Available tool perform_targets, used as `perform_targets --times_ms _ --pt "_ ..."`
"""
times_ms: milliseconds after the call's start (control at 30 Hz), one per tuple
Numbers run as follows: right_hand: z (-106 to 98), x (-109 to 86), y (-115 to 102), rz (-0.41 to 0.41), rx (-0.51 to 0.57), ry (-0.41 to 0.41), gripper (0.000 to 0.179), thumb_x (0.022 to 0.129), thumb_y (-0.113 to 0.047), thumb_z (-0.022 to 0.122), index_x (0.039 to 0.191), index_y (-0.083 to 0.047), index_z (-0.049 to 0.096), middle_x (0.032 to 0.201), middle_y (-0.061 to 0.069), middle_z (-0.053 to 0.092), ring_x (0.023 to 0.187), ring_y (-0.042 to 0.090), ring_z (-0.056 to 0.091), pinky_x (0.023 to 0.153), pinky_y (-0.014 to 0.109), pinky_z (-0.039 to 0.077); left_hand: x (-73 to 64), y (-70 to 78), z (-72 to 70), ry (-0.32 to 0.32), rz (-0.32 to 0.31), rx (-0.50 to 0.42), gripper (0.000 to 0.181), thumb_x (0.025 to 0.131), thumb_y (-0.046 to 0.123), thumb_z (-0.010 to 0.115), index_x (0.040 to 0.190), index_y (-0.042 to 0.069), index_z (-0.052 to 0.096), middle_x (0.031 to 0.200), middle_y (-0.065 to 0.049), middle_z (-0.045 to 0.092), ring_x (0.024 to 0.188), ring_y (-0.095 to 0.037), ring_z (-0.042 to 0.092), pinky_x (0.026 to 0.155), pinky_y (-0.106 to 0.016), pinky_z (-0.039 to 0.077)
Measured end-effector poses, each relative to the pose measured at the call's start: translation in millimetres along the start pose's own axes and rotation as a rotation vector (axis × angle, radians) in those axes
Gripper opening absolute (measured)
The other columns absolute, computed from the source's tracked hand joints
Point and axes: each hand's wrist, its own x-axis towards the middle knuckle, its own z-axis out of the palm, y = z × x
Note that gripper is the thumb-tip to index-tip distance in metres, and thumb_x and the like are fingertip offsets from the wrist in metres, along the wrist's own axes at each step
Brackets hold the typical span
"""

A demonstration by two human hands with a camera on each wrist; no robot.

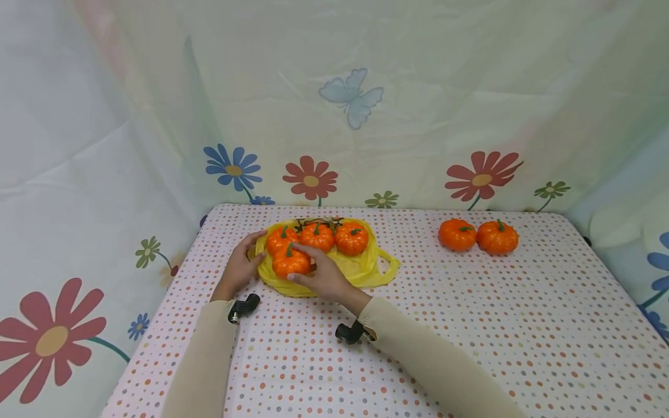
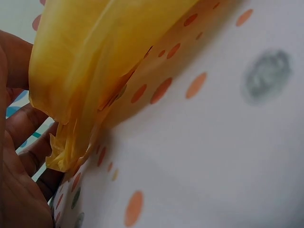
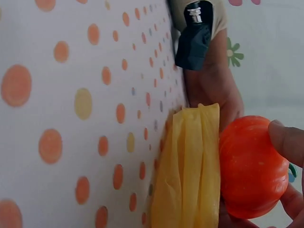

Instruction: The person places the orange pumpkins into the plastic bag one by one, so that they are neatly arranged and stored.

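Clock directions are read from the middle of a yellow plastic bag (image 1: 342, 270), lying on a dotted tablecloth (image 1: 522, 325).

Far left, at half past eight, a large red flower (image 1: 52, 341) is printed on the wall cloth. At 9 o'clock my left hand (image 1: 243, 265) touches the bag's left edge, thumb and fingers wide apart, the fingers fairly straight; yellow plastic hides my thumb tip. A black wrist camera (image 1: 244, 307) sits on that cuff, at 8 o'clock.

At 10 o'clock on the bag sits the back-left pumpkin (image 1: 277, 240), orange with a green stem. In front of it, between 8 and 9 o'clock, is the held pumpkin (image 1: 290, 266), gripped between my right thumb and fingers, right beside the bag's plastic; I cannot tell whether it rests on the bag. The middle pumpkin (image 1: 316, 238) sits at 12.

My right hand (image 1: 325, 276) reaches in from 5 o'clock, its sleeve beige like the left. Next come a second wrist camera (image 1: 350, 332) at 5 o'clock and the right-hand pumpkin (image 1: 351, 239) at 2 o'clock on the bag. A loop handle (image 1: 395, 269) lies toward 3.

Well apart, near 3 o'clock, two more pumpkins (image 1: 498, 238) stand side by side on the cloth.
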Motion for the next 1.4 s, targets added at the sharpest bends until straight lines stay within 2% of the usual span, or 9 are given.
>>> perform_targets --times_ms 233,433,667,1100,1133,1233,1300,1333,1400 --pt "10.0 5.1 3.0 -0.035 -0.082 -0.072 0.067 0.091 -0.032 0.070 0.150 -0.021 0.041 0.151 0.003 0.047 0.131 0.019 0.052 0.109 0.036 0.046 0.0 -0.2 -1.1 0.001 0.001 0.002 0.052 0.097 0.012 0.056 0.144 0.031 0.046 0.157 -0.004 0.040 0.147 -0.029 0.033 0.122 -0.055 0.023" --pt "12.9 6.0 7.1 -0.016 -0.073 -0.114 0.069 0.091 -0.036 0.068 0.152 -0.025 0.037 0.154 0.002 0.042 0.138 0.019 0.045 0.117 0.039 0.037 0.2 0.5 -1.0 0.005 0.005 0.019 0.053 0.096 0.013 0.056 0.145 0.031 0.046 0.156 -0.004 0.041 0.147 -0.030 0.033 0.122 -0.056 0.020" --pt "15.5 7.5 10.9 -0.024 -0.099 -0.129 0.069 0.092 -0.038 0.067 0.152 -0.026 0.036 0.157 0.000 0.037 0.141 0.018 0.041 0.119 0.039 0.035 -1.6 2.5 -1.5 0.006 0.027 0.028 0.053 0.097 0.012 0.057 0.144 0.031 0.046 0.156 -0.004 0.041 0.147 -0.030 0.033 0.122 -0.056 0.021" --pt "16.7 5.6 11.0 0.034 -0.147 -0.119 0.070 0.091 -0.039 0.068 0.152 -0.027 0.036 0.154 0.001 0.041 0.140 0.020 0.044 0.117 0.041 0.038 -1.5 2.9 -1.7 -0.005 0.024 0.028 0.052 0.096 0.013 0.057 0.145 0.028 0.046 0.157 -0.004 0.040 0.146 -0.031 0.034 0.122 -0.055 0.022" --pt "16.0 5.3 10.6 0.035 -0.156 -0.121 0.071 0.090 -0.038 0.069 0.152 -0.027 0.035 0.154 0.000 0.042 0.132 0.018 0.051 0.112 0.037 0.044 -1.7 3.1 -1.5 -0.003 0.023 0.029 0.052 0.097 0.012 0.057 0.145 0.028 0.046 0.157 -0.004 0.039 0.146 -0.031 0.034 0.122 -0.055 0.023" --pt "12.1 3.5 7.9 0.028 -0.204 -0.130 0.078 0.089 -0.040 0.070 0.155 -0.028 0.030 0.155 0.000 0.041 0.112 0.015 0.058 0.096 0.028 0.050 -2.4 3.9 -0.6 0.003 0.019 0.034 0.052 0.097 0.011 0.056 0.145 0.028 0.046 0.158 -0.003 0.038 0.147 -0.030 0.032 0.122 -0.054 0.023" --pt "7.5 1.7 4.8 0.021 -0.249 -0.135 0.082 0.088 -0.042 0.070 0.156 -0.027 0.026 0.156 0.000 0.040 0.109 0.016 0.057 0.094 0.029 0.050 -2.8 4.6 0.0 0.010 0.014 0.034 0.052 0.097 0.011 0.056 0.145 0.028 0.046 0.158 -0.002 0.038 0.148 -0.029 0.031 0.123 -0.053 0.022" --pt "4.7 0.3 2.1 0.024 -0.264 -0.135 0.085 0.088 -0.043 0.070 0.157 -0.026 0.024 0.157 0.000 0.039 0.109 0.017 0.057 0.094 0.030 0.050 -2.9 4.7 0.2 0.012 0.009 0.034 0.053 0.097 0.011 0.056 0.145 0.029 0.046 0.158 -0.002 0.038 0.148 -0.029 0.031 0.123 -0.053 0.022" --pt "-1.9 -3.0 -1.0 0.020 -0.287 -0.121 0.086 0.089 -0.044 0.069 0.158 -0.025 0.021 0.158 0.001 0.038 0.123 0.020 0.054 0.103 0.035 0.048 -2.9 4.7 0.6 0.011 -0.001 0.031 0.053 0.097 0.011 0.056 0.145 0.029 0.046 0.158 -0.002 0.038 0.148 -0.028 0.030 0.123 -0.053 0.022"
